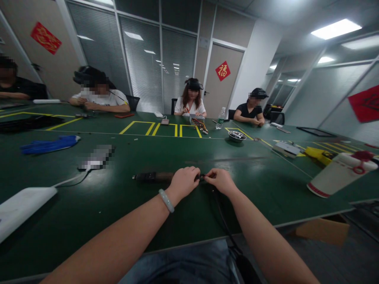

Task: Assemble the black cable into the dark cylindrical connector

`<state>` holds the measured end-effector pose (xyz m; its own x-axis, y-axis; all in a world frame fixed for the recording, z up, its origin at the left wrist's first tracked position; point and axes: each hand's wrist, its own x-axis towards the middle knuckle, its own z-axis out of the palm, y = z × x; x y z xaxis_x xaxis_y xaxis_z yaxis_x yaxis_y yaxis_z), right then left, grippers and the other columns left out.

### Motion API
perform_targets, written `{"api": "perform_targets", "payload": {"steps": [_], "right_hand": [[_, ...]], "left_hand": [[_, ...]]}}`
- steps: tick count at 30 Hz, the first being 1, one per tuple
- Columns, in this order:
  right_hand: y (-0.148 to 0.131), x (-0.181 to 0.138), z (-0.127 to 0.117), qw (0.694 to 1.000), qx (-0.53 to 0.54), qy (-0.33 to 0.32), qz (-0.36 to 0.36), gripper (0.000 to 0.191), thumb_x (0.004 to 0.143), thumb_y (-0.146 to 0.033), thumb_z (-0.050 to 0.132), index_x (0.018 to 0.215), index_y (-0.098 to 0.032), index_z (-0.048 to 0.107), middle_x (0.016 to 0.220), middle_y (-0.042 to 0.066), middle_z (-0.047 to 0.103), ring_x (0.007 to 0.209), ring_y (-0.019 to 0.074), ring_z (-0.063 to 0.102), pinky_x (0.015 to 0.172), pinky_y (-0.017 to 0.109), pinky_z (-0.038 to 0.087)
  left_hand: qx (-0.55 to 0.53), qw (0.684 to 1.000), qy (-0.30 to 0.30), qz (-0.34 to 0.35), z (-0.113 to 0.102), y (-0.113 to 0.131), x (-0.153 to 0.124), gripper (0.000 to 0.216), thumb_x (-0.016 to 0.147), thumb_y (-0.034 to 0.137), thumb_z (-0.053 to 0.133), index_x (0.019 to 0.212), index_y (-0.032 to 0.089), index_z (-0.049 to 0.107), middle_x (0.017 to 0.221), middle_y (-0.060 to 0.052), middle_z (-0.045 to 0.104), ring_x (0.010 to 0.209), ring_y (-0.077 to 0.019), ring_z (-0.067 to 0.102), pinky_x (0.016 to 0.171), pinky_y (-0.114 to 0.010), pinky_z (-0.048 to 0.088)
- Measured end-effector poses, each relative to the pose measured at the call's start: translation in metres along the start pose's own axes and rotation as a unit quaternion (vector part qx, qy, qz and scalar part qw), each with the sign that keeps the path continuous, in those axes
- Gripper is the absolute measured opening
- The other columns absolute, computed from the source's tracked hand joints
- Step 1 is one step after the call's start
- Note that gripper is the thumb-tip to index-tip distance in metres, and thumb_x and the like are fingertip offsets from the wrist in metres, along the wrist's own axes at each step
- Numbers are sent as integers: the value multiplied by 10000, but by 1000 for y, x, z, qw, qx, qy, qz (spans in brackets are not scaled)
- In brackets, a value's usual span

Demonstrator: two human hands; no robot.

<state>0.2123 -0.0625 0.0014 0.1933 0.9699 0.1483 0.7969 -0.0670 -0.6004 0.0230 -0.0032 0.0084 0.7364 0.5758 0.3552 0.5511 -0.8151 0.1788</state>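
A dark electric screwdriver (154, 177) lies sideways on the green table, its metal tip pointing left. Its rear end is covered by my left hand (185, 182), whose fingers are wrapped round it; a pale bangle circles that wrist. Close beside it, my right hand (220, 180) pinches a small dark cable plug at the screwdriver's back end. From there a black cable (222, 215) runs down over the table's front edge towards my lap. Whether the plug sits inside the socket is hidden by my fingers.
On the left are a white power bank (26, 207), a phone (99, 157) wired to it and a blue glove (50, 144). A white tumbler (337, 173), a metal bowl (237, 137) and a bottle (220, 119) stand rightward. Several people sit across the green table (142, 228).
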Motion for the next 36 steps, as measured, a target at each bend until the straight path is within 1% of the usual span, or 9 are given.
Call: {"api": "perform_targets", "payload": {"steps": [5,14,20,29,36], "right_hand": [[1,0,1,1000,10,0,-3,200,753,-383,649,813,-199,701,726,10,692,640,134,614,584,219,419],[5,2,3,1000,8,-4,3,191,754,-377,657,825,-207,705,730,2,693,652,133,620,584,219,423],[7,3,5,999,45,-11,10,180,760,-349,664,859,-205,707,759,12,702,700,144,637,627,221,459],[2,1,5,998,49,-6,27,166,761,-334,655,854,-206,706,770,13,706,691,139,635,613,218,460],[-8,-2,6,1000,26,-7,10,170,768,-348,649,848,-210,708,778,6,709,718,142,637,615,222,447]], "left_hand": [[1,1000,12,14,2,1,1,112,869,291,560,926,198,588,958,-37,616,931,-192,566,827,-319,416],[-33,999,19,11,4,-3,-1,127,866,298,560,947,212,606,961,-24,631,901,-181,583,777,-297,448],[-35,999,32,17,5,-4,0,105,842,286,593,916,217,617,929,-17,644,873,-184,594,788,-305,451],[-46,998,31,8,4,-4,-2,125,858,304,572,936,221,624,940,-16,649,868,-177,599,788,-297,448],[-47,999,20,-6,1,-2,-2,139,865,297,537,929,209,623,924,-24,646,868,-179,592,778,-298,434]]}}
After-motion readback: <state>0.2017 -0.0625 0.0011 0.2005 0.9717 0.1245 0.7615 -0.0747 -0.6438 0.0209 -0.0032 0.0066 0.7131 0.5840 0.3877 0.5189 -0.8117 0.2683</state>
